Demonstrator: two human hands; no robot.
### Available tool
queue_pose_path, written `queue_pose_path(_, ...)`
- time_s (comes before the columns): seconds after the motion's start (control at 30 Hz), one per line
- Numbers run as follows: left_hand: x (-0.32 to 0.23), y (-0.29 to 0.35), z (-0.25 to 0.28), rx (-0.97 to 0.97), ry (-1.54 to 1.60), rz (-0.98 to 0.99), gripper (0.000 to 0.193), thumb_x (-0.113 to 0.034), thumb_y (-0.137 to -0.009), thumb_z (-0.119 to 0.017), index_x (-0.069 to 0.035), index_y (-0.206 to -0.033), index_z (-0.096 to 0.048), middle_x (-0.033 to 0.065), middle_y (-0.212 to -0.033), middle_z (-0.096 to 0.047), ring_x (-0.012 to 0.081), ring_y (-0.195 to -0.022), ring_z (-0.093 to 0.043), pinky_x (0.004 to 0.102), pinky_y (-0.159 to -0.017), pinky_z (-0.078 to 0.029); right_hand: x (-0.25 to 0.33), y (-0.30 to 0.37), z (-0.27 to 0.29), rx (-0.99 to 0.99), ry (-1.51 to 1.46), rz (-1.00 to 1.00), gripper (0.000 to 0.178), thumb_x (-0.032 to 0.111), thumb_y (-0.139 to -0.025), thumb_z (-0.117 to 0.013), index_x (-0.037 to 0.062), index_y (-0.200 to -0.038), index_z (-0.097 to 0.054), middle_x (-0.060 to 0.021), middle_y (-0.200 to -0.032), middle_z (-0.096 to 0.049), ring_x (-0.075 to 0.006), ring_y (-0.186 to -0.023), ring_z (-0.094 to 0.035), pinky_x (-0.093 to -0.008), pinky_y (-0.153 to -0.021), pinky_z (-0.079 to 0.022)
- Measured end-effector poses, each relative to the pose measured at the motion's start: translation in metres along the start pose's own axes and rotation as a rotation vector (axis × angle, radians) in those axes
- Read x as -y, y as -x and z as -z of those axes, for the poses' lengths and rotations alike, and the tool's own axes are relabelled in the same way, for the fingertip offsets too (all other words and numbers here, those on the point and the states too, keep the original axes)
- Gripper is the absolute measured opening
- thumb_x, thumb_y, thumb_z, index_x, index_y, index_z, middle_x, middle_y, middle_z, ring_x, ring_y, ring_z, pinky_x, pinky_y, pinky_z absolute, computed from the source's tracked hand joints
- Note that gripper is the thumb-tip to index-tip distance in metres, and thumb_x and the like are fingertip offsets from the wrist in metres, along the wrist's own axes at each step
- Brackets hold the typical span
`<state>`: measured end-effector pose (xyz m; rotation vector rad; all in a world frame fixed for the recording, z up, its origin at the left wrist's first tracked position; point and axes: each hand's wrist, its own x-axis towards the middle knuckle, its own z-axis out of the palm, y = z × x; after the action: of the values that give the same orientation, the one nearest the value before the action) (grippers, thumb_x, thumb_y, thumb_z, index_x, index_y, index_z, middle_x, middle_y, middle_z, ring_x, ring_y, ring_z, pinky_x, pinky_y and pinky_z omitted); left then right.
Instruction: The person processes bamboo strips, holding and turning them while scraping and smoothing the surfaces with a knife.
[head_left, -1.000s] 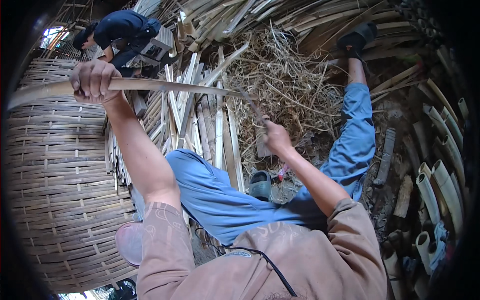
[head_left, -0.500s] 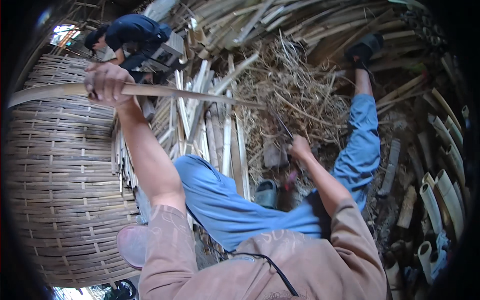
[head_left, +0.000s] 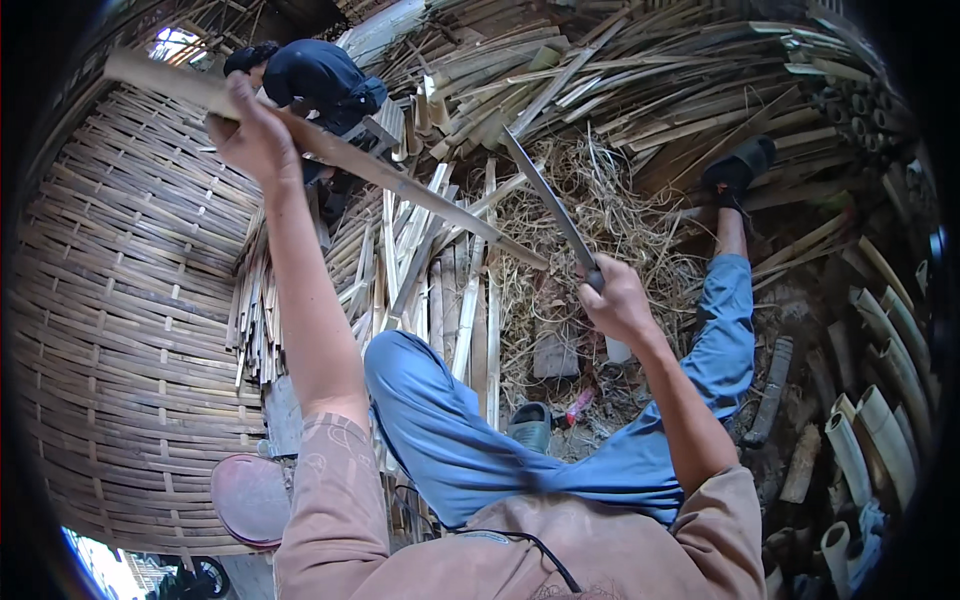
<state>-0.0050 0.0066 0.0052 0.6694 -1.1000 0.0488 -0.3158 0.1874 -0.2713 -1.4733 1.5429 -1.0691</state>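
Note:
Held up at the upper left, my left hand (head_left: 258,145) is closed around a long split bamboo strip (head_left: 402,187). The strip slants down to the right, its far end above the wooden block. My right hand (head_left: 618,302), right of centre, grips the dark handle of a long-bladed knife (head_left: 548,195). Its blade points up and to the left, apart from the strip's lower end. Below that end stands a wooden block (head_left: 556,357), amid a heap of curly bamboo shavings (head_left: 625,205).
A large woven bamboo panel (head_left: 130,330) fills the left side. Split bamboo strips (head_left: 465,310) lie beside my bent knee. Cut bamboo tubes (head_left: 885,430) stand at the right. Another person (head_left: 325,85) in dark clothes sits bent over at the back left. A sandal (head_left: 530,425) lies near my legs.
My left hand has risen and turned, tilting the bamboo strip more steeply. My right hand has lifted the knife, so its blade now points upward, away from the strip. The view has shifted slightly.

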Motion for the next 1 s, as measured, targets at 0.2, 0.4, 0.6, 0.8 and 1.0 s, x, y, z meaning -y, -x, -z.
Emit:
queue_pose_path(0.2,-0.020,0.012,-0.031,-0.035,-0.209,-0.294,0.062,-0.055,-0.104,-0.048,0.004,-0.086,-0.054,0.0137,-0.078,-0.058,0.0249,-0.077,-0.054,0.0337,-0.084,-0.045,0.162,0.003,0.034,0.069,-0.044,0.323,0.021,0.009,-0.087,-0.061,-0.0031,-0.104,-0.063,-0.0202,-0.073,-0.064,-0.0321,-0.065,-0.065,-0.0419,-0.062,-0.050)
queue_pose_path(0.4,-0.034,0.031,-0.054,0.041,-0.057,-0.357,0.060,-0.046,-0.111,-0.029,0.003,-0.093,-0.058,0.0123,-0.081,-0.063,0.0215,-0.082,-0.055,0.0351,-0.089,-0.042,0.093,-0.014,-0.003,0.291,0.178,0.089,0.011,0.007,-0.090,-0.057,-0.0001,-0.096,-0.062,-0.0076,-0.072,-0.062,-0.0196,-0.059,-0.062,-0.0368,-0.056,-0.051)
queue_pose_path(0.6,-0.031,0.033,-0.053,0.052,-0.204,-0.310,0.068,-0.053,-0.109,-0.025,0.004,-0.103,-0.061,0.0126,-0.086,-0.066,0.0218,-0.086,-0.057,0.0389,-0.098,-0.038,0.062,-0.016,-0.006,0.338,0.090,-0.124,0.013,0.012,-0.084,-0.058,0.0000,-0.086,-0.062,-0.0154,-0.074,-0.064,-0.0232,-0.068,-0.067,-0.0435,-0.064,-0.053)
queue_pose_path(0.8,-0.016,0.003,-0.040,0.003,-0.275,-0.345,0.065,-0.055,-0.108,-0.026,0.000,-0.087,-0.054,0.0099,-0.079,-0.063,0.0202,-0.082,-0.057,0.0378,-0.089,-0.044,0.136,-0.017,0.002,0.228,-0.104,0.327,0.019,0.001,-0.085,-0.054,-0.0012,-0.102,-0.063,0.0000,-0.065,-0.056,-0.0102,-0.057,-0.054,-0.0298,-0.054,-0.046)
queue_pose_path(1.0,0.014,0.006,-0.045,0.232,0.330,-0.081,0.059,-0.057,-0.106,-0.028,-0.003,-0.089,-0.045,0.0100,-0.057,-0.049,0.0196,-0.045,-0.048,0.0327,-0.044,-0.046,-0.052,-0.014,-0.018,0.423,0.276,-0.322,0.017,0.005,-0.086,-0.056,-0.0056,-0.096,-0.064,-0.0195,-0.073,-0.064,-0.0267,-0.070,-0.069,-0.0424,-0.063,-0.057)
